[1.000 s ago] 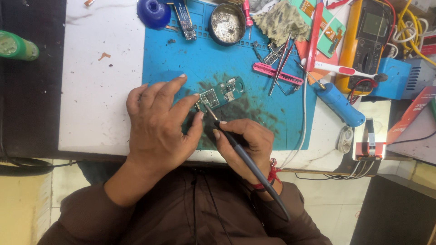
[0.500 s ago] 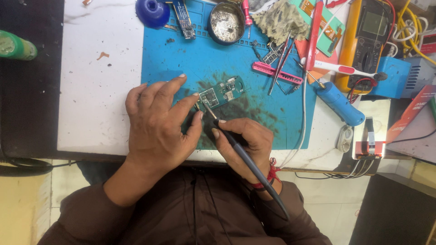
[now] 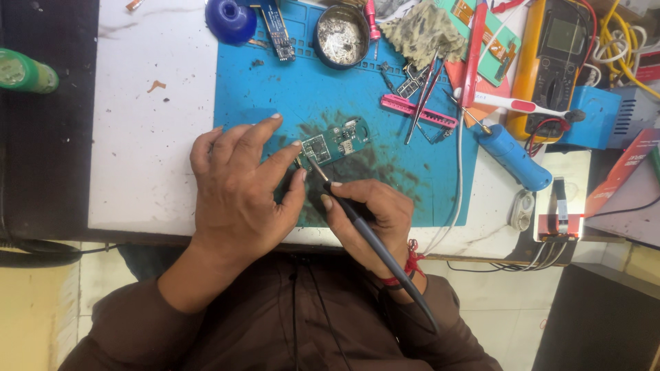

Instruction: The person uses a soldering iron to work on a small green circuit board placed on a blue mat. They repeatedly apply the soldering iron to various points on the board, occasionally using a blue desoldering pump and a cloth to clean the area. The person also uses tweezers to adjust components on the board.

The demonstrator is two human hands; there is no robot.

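Circuit board: a small green circuit board [image 3: 331,141] lay near the middle of the blue work mat [image 3: 275,89], on a dark smudged patch.
Your left hand: your left hand [image 3: 237,192] rested flat on the mat just left of the board, fingers spread, with the forefinger and thumb tips pressing the board's left end; it clasped nothing.
Your right hand: your right hand [image 3: 371,216] sat just below the board, fingers clenched pen-fashion around a dark soldering iron [image 3: 375,240].
Iron: its tip touched the board's lower left corner, and its handle ran down and to the right, away from the board, over your wrist.
Above the board: a round metal tin [image 3: 342,27] and a blue cup [image 3: 231,19] stood at the mat's far edge.
Right of the board: a pink strip [image 3: 419,112] and tweezers [image 3: 421,103] lay on the mat; further right were a blue-handled tool [image 3: 514,158] and a yellow multimeter [image 3: 553,62].
Far left of the board: a green bottle [image 3: 26,72] lay well apart, off the mat.
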